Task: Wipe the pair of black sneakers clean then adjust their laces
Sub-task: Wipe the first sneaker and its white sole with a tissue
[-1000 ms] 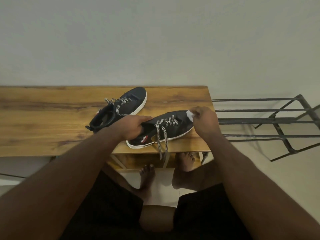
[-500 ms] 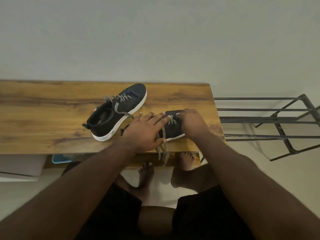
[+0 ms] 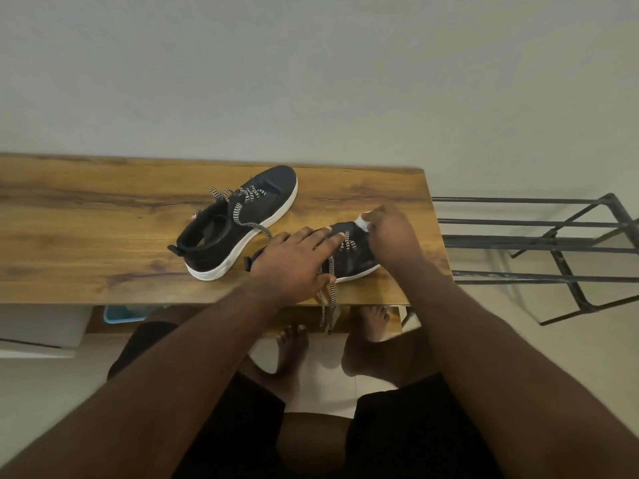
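Observation:
Two black sneakers with white soles stand on the wooden table [image 3: 86, 236]. The far sneaker [image 3: 238, 229] sits upright by itself, its black-and-white laces loose. The near sneaker [image 3: 352, 257] lies near the table's right front corner. My left hand [image 3: 297, 261] rests flat on its top with straight fingers. My right hand [image 3: 390, 233] pinches a small white wipe [image 3: 363, 221] against the sneaker's toe. The near sneaker's laces [image 3: 326, 295] hang over the table's front edge.
A black metal rack [image 3: 560, 243] stands to the right of the table. A light blue container [image 3: 121, 312] shows under the table, with a white box [image 3: 41, 333] at the left. My bare feet are on the floor below the table's edge.
The near sneaker went from being held tilted above the table to lying on it. My left hand changed from gripping it to lying flat on top; my right hand stays at the toe with the wipe.

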